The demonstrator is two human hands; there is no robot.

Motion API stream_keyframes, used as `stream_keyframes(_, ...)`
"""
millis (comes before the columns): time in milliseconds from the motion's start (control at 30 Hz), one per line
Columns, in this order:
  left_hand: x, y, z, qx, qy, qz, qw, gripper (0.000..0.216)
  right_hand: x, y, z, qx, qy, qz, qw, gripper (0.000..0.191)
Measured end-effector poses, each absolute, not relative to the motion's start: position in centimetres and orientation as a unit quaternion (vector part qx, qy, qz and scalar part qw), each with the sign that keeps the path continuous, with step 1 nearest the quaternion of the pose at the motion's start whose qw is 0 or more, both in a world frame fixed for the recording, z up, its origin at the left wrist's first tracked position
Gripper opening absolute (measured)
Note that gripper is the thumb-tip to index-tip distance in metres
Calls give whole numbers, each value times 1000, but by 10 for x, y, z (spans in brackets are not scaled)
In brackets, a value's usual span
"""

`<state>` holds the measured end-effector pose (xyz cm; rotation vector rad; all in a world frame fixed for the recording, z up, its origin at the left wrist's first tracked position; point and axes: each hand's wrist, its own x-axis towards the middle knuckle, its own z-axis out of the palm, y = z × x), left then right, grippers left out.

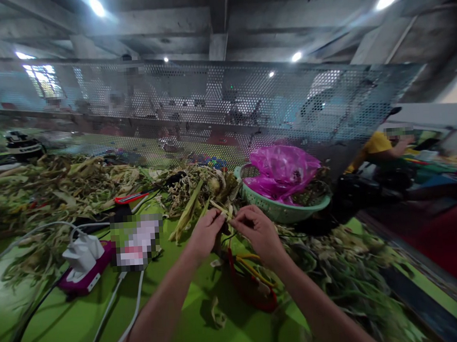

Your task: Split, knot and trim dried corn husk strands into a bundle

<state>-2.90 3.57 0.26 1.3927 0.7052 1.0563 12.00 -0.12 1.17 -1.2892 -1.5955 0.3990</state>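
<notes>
My left hand (206, 233) and my right hand (258, 233) meet over the middle of the table, fingers closed in a pinch. Between their fingertips is a pale yellow-green strip of dried husk (223, 208); its lower part is hidden by the fingers. Just beyond them lies a heap of dried husks and stalks (189, 194). On the green tabletop (175, 308) below my right hand rests a tool with red and yellow handles (254, 283), partly in shadow. A curled husk scrap (217, 313) lies nearer me.
A green basket (289, 212) holds a magenta plastic bag (285, 172). Power strip (85, 267), phone (138, 243) and cables occupy the left. Dried leaves (59, 191) spread behind them, greener stalks (359, 276) at right. A perforated metal screen (193, 101) stands behind; a person in yellow (377, 146) sits right.
</notes>
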Motion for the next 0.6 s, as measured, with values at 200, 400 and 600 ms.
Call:
stream_keyframes(200, -27, 34, 1, 495, 284, 445, 690, 31, 125, 4, 6, -526, -615, 274, 519, 19)
stream_keyframes(400, -27, 38, -3, 486, 268, 472, 685, 29, 125, 4, 5, -508, -556, 378, 538, 23)
stream_keyframes(600, -30, 41, -4, 585, 274, 448, 619, 27, 123, 3, 5, -494, -513, 462, 529, 29)
